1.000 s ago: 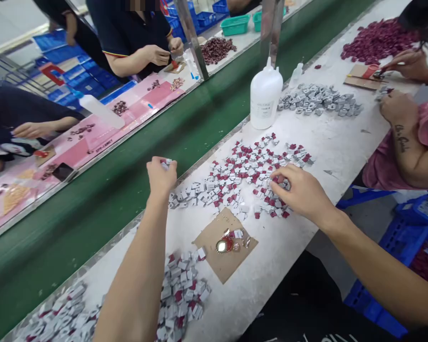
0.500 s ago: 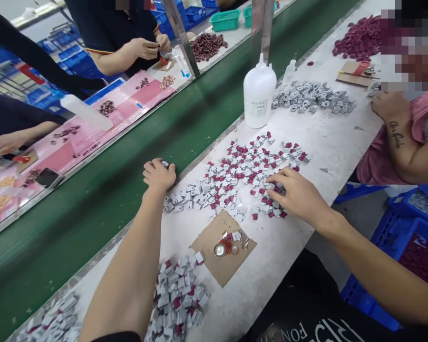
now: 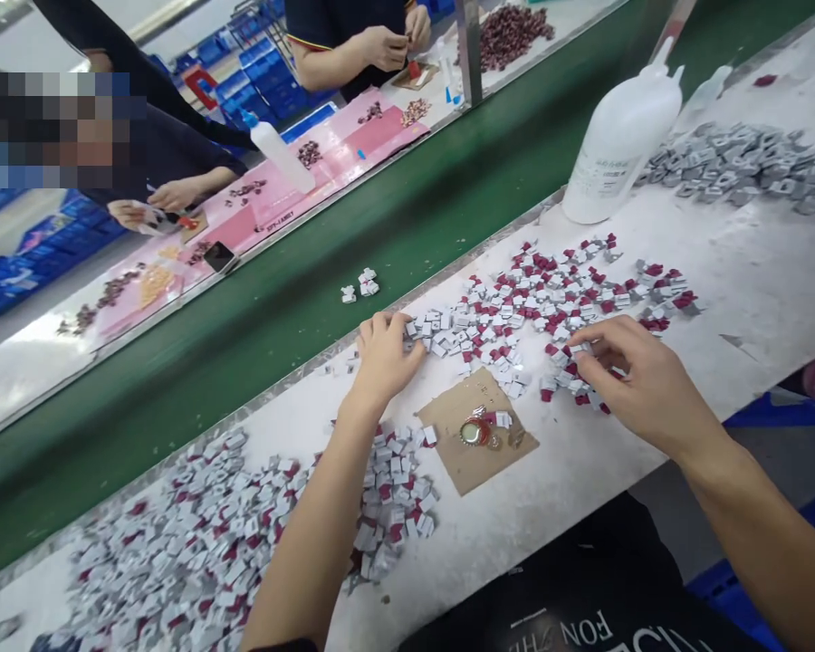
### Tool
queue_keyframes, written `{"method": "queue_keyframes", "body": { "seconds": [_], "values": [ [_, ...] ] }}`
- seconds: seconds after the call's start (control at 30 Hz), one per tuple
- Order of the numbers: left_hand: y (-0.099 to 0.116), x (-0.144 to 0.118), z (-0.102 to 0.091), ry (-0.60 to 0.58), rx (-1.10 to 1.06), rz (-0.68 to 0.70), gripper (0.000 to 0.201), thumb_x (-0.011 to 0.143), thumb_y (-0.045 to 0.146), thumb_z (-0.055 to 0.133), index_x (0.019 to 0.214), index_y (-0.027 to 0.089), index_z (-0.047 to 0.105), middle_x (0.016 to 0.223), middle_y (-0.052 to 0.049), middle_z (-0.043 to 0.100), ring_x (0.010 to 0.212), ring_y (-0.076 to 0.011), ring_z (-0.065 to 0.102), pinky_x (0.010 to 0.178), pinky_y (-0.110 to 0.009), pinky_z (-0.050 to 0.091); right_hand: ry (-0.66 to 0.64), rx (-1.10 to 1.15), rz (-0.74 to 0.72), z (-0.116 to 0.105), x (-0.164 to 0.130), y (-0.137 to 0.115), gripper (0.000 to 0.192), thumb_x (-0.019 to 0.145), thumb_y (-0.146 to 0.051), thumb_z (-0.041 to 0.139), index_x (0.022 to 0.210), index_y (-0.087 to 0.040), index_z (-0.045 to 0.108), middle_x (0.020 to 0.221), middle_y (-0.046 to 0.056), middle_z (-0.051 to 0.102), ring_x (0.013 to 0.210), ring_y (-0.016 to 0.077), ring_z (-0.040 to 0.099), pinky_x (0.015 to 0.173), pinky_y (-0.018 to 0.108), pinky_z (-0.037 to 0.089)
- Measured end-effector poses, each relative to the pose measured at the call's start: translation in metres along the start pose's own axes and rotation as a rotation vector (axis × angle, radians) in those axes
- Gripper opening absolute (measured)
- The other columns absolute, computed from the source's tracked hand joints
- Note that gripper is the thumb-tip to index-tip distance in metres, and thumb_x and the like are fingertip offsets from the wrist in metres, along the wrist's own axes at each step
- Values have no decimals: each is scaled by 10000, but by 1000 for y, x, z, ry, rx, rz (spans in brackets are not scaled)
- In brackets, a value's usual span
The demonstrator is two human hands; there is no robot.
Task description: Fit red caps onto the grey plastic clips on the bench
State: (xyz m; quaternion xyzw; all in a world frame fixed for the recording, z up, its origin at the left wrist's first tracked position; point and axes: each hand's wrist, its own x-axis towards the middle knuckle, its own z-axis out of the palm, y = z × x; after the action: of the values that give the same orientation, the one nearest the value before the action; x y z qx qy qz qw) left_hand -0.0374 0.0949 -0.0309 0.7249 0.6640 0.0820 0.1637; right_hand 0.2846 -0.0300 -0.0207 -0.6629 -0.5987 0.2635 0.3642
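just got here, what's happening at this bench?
A person sits at a white worktable beside a green conveyor belt. Both hands are in a spread of small grey-and-red parts: the left hand rests at its near edge, the right hand fingers pieces at the other side. A few parts lie on the belt.

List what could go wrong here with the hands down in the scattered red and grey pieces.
The left hand rests at the table's belt-side edge; a nudge might push grey pieces onto the green belt, where a few lie. The right hand may sweep red and grey pieces into the bottle cap on the cardboard.
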Motion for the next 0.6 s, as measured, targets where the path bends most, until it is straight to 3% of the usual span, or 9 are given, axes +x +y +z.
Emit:
{"method": "queue_keyframes", "body": {
  "seconds": [0.13, 0.27, 0.37, 0.47, 0.6],
  "values": [
    [-2, 11, -5, 0, -21, 34, 166, 953, 211, 698, 1112, 260, 703, 1349, -176, 702, 1375, -449, 556, 1180, -582, 444, -55, 93, 84, 12, 0, 4, 213, 1035, -396, 713, 1199, -268, 758, 1068, 107, 770, 925, 288, 763, 691, 380, 590],
    [2, 12, -17, 21, -63, 43, 111, 941, 221, 716, 1021, 250, 645, 1272, -165, 726, 1334, -432, 583, 1171, -569, 449, -48, 212, 138, 18, -2, 1, 196, 997, -396, 763, 1132, -257, 790, 1008, 89, 783, 917, 277, 756, 765, 407, 621],
    [10, -5, -29, 28, -228, 71, 136, 964, 227, 675, 1093, 247, 635, 1171, -114, 740, 1165, -338, 667, 1079, -477, 507, -68, 409, 138, 18, -3, -7, 161, 971, -373, 815, 1082, -256, 819, 1078, 90, 817, 959, 259, 786, 832, 406, 666],
    [21, -31, -39, 27, -529, 94, 208, 963, 244, 677, 1169, 252, 655, 950, -23, 685, 912, -244, 666, 885, -385, 516, -143, 656, 188, 20, -4, -12, 147, 935, -350, 877, 1042, -258, 834, 1023, 65, 826, 865, 227, 794, 766, 379, 698],
    [37, -68, -40, 9, -752, 77, 197, 901, 254, 792, 1052, 250, 665, 930, -9, 670, 878, -209, 645, 801, -348, 504, -195, 818, 241, 26, -8, -16, 179, 886, -325, 963, 1032, -279, 870, 1037, 48, 836, 930, 214, 807, 794, 338, 717]
  ]
}}
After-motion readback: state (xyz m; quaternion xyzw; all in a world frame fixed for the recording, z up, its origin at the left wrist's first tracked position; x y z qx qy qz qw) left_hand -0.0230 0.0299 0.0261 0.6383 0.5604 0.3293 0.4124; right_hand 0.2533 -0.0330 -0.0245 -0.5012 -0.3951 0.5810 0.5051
